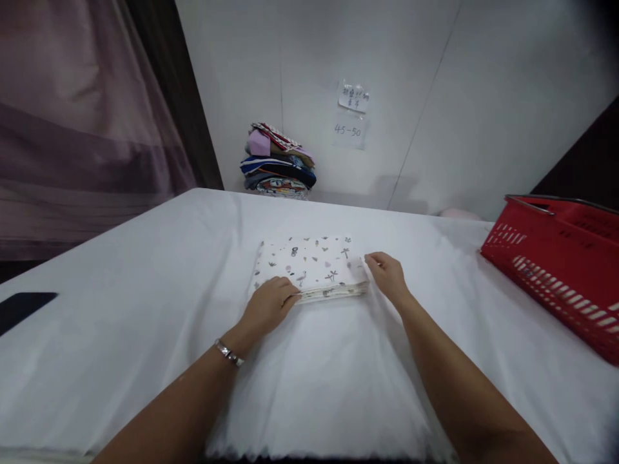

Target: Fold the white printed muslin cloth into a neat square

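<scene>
A folded white cloth (314,261) printed with small palm trees, birds and leaves lies flat in the middle of the white-covered table. Several layers show along its near edge. My left hand (272,299), with a bracelet at the wrist, grips the near left part of that edge, fingers on top. At the right side, my right hand (388,274) pinches the cloth's near right corner, which is lifted a little. The fingertips of the left hand are partly hidden.
A red plastic basket (556,258) stands at the right. Folded fabrics (279,161) are stacked beyond the far edge, by the wall with paper notes (349,132). A dark flat object (24,308) lies at the left. A pinkish curtain (82,129) hangs at far left.
</scene>
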`<state>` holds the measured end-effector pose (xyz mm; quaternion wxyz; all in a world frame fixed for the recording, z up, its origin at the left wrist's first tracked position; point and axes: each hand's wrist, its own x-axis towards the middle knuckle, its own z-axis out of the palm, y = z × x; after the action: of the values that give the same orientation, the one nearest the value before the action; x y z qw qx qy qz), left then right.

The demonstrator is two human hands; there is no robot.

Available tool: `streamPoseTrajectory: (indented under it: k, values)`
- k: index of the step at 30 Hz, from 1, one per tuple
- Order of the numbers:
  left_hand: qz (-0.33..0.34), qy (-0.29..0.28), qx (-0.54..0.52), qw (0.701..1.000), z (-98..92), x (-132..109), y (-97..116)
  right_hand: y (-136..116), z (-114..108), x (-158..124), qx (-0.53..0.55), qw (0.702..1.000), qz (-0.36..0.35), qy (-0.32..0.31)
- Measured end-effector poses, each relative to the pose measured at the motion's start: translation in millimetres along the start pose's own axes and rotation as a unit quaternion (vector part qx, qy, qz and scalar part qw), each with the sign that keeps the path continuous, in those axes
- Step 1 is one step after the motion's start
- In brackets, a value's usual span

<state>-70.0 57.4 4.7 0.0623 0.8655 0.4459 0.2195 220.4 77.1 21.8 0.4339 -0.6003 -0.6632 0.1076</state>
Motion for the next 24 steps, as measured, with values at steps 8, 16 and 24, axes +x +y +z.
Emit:
streamPoseTrajectory:
  k: [8,16,24]
  values:
    - [-0.007,0.0,-0.008,1.0,-2.1,0,0,15,-2,0,0.073,0.946,0.244,-0.199]
    - [-0.016,-0.003,-0.009,1.0,-2.9,-1,0,2,-4,1,0.236,0.905,0.273,-0.226]
    - [-0.016,0.001,-0.026,1.0,-4.1,-1,0,12,-9,-1,0.148,0.903,0.309,-0.259]
